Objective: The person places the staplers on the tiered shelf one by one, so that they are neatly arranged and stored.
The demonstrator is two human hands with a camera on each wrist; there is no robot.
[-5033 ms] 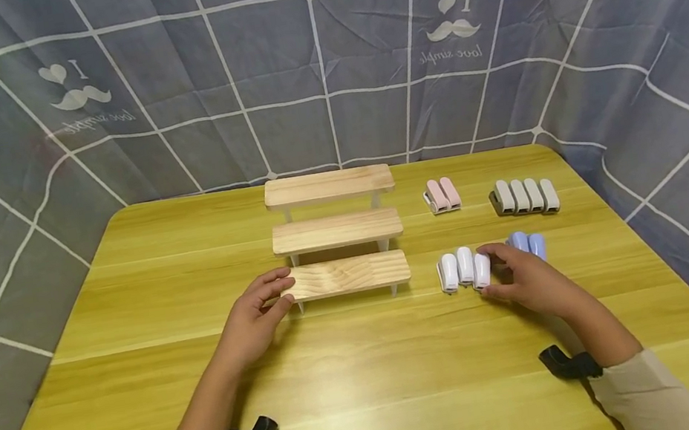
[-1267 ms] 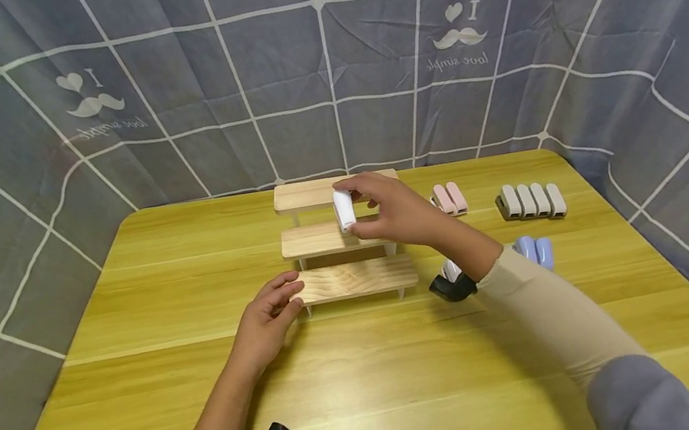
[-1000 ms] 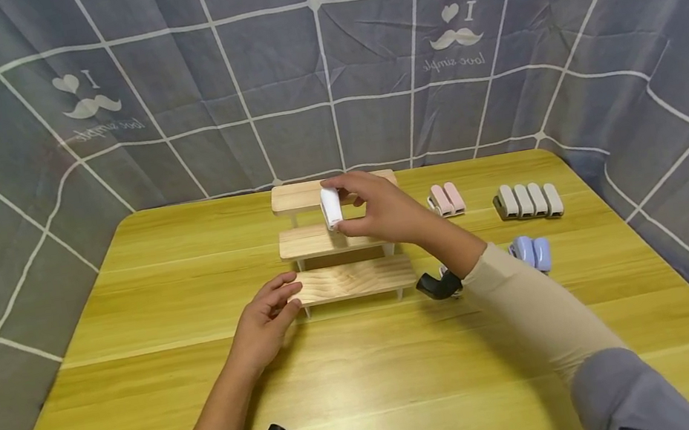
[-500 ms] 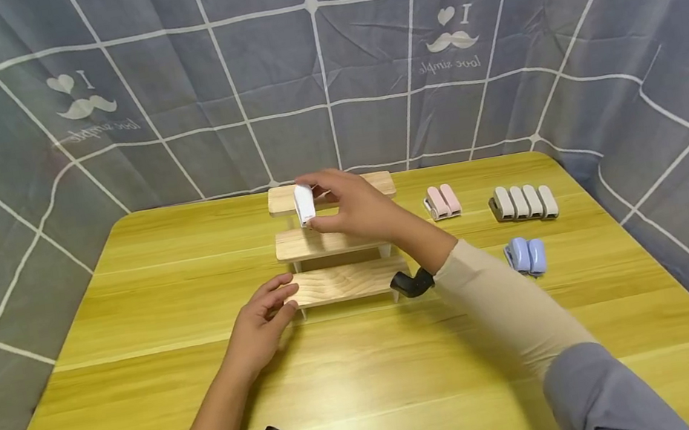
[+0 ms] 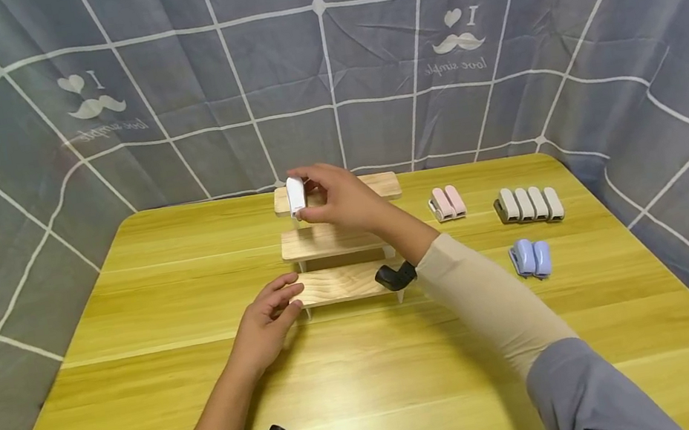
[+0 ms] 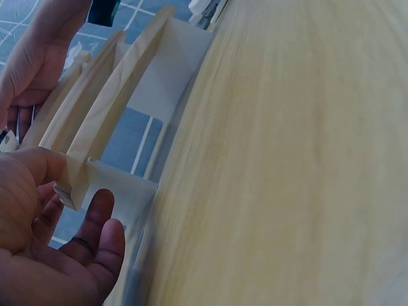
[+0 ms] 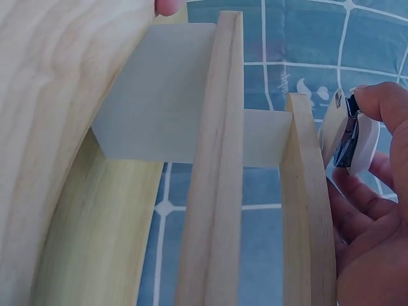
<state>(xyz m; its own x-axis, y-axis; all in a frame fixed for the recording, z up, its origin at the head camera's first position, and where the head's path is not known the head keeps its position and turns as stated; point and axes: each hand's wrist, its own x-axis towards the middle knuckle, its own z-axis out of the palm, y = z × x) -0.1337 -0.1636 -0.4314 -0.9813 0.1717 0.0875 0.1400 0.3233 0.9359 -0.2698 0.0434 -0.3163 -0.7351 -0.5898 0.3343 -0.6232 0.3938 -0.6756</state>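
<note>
A wooden three-step stand point(image 5: 342, 283) with pale supports is on the table. My left hand point(image 5: 264, 327) pinches the left end of its lowest board; in the left wrist view, fingers lie above and below that end. Over the left end of the top board point(image 5: 381, 187), my right hand point(image 5: 342, 199) holds a small white stapler point(image 5: 296, 195) between thumb and fingers. The right wrist view shows the stapler point(image 7: 350, 137) with its dark metal inside, its base right at the top board's surface. Part of another white thing point(image 6: 201, 7) shows in the left wrist view; the right sleeve hides that spot in the head view.
To the right stand two pink staplers point(image 5: 447, 203), a row of several light grey ones point(image 5: 528, 204) and two blue ones point(image 5: 530, 259). A grey-blue checked curtain point(image 5: 320, 61) hangs behind and beside the wooden table point(image 5: 346, 395).
The right hand has taken one white stapler from the group at the right and carried it left to the stand's top board. The left hand keeps its place at the lowest board.
</note>
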